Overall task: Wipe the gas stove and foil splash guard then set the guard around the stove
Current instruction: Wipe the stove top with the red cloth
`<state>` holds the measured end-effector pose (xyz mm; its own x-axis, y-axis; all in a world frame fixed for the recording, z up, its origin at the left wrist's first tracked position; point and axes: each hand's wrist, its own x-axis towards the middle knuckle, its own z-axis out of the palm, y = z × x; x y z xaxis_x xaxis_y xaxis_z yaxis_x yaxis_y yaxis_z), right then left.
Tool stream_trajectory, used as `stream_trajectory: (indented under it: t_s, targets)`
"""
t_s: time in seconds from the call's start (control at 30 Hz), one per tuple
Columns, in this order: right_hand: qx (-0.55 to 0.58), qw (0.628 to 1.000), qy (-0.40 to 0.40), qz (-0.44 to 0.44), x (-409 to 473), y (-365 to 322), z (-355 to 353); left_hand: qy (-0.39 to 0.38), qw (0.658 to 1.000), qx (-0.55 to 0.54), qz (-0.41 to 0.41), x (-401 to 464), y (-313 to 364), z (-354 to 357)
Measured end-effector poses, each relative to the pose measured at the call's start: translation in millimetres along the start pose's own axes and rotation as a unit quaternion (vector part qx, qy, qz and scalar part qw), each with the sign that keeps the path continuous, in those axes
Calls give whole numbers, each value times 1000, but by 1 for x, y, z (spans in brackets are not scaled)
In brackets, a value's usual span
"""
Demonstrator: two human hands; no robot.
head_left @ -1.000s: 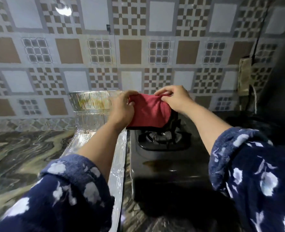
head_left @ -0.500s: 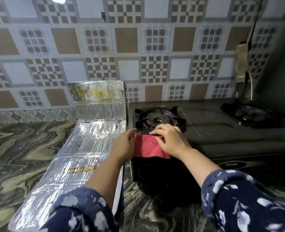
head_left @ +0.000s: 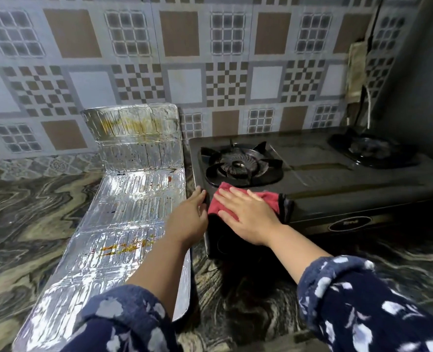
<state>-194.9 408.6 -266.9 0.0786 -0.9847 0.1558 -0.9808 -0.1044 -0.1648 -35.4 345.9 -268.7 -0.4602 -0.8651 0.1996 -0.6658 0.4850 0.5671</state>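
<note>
Stove (head_left: pixel 337 189): black two-burner gas unit, set on a marbled countertop (head_left: pixel 32 224) against a patterned tile wall (head_left: pixel 180 47). Left burner (head_left: pixel 240 163) near the front-left corner; right burner (head_left: pixel 373 148) at the far right, in shadow. Oval maker's badge (head_left: pixel 350 223) on the front panel, lettering too blurred to read.

Cloth (head_left: pixel 238 199): red, with a dark edge, lying on the stove's front-left edge just in front of the left burner; its right end hangs slightly over the front.

Right hand (head_left: pixel 248 214): flat on the cloth, fingers straight and spread, pressing it against the stove top; nothing grasped.

Left hand (head_left: pixel 190 217): at the stove's front-left corner, fingers loosely extended, tips touching the corner edge; whether it touches the cloth cannot be told. Nothing held.

Foil splash guard (head_left: pixel 124 224): silver, folded in panels, just beside the stove on its left. Most panels lie flat on the countertop, running from the near edge toward the wall; the far panels stand up against the tiles. Orange-brown stains on the upright top panel and on a near flat panel; dark specks on the panels between.

Sleeves (head_left: pixel 362 308): dark blue with white print, on both forearms.

Cable and plug fitting (head_left: pixel 357 69): on the wall at the right, above the right burner.
</note>
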Motion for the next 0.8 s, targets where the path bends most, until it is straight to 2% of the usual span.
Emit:
stream_trajectory:
  t_s: [0.13, 0.3, 0.47, 0.57, 0.7, 0.8]
  targets:
    - [8, 1000, 1, 22, 11, -19, 0, -25, 1000, 15, 7, 3, -4, -4]
    - [1, 999, 6, 32, 1, -7, 0, -23, 998, 60, 11, 5, -3, -3]
    - [-22, 994, 5, 110, -11, 19, -2, -26, 994, 102, 6, 2, 3, -5]
    - [-11, 987, -26, 158, -3, 13, -3, -42, 993, 112, 5, 1, 6, -7]
    - [3, 991, -33, 133, 2, 2, -4, -39, 986, 158, 22, 6, 13, -3]
    - [9, 995, -18, 96, -12, 19, -9, -29, 980, 186, 59, 10, 31, 5]
